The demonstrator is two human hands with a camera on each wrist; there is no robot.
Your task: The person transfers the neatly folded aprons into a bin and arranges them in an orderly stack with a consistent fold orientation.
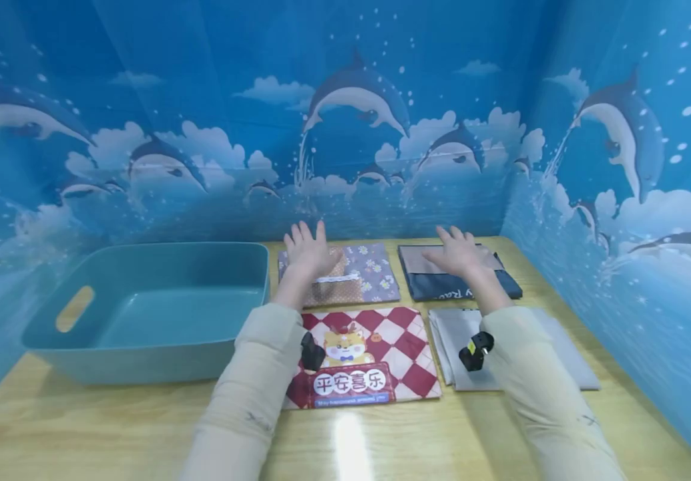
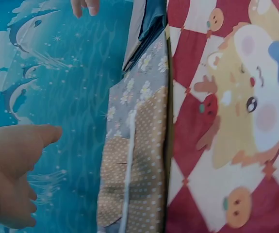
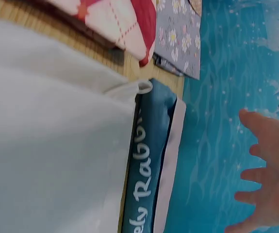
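My left hand (image 1: 309,255) is held with fingers spread above a folded grey-lilac daisy-print cloth (image 1: 372,267) that has a brown polka-dot pocket. My right hand (image 1: 461,255), fingers also spread, is above a folded navy cloth (image 1: 429,287) with a pinkish-beige band and white lettering. Both hands hold nothing. In the left wrist view the daisy cloth (image 2: 129,97) lies beside my hand (image 2: 13,170). Nearer to me lie a red-and-white checked cloth (image 1: 405,347) with a cartoon animal and a folded pale grey cloth (image 1: 546,361), each partly under my forearms.
A teal plastic basket (image 1: 159,361) with a handle hole stands on the left of the wooden table (image 1: 123,427). Blue dolphin-printed sheeting (image 1: 213,133) rises behind the table and along its right side. A black wrist device (image 1: 473,353) shows at the right sleeve.
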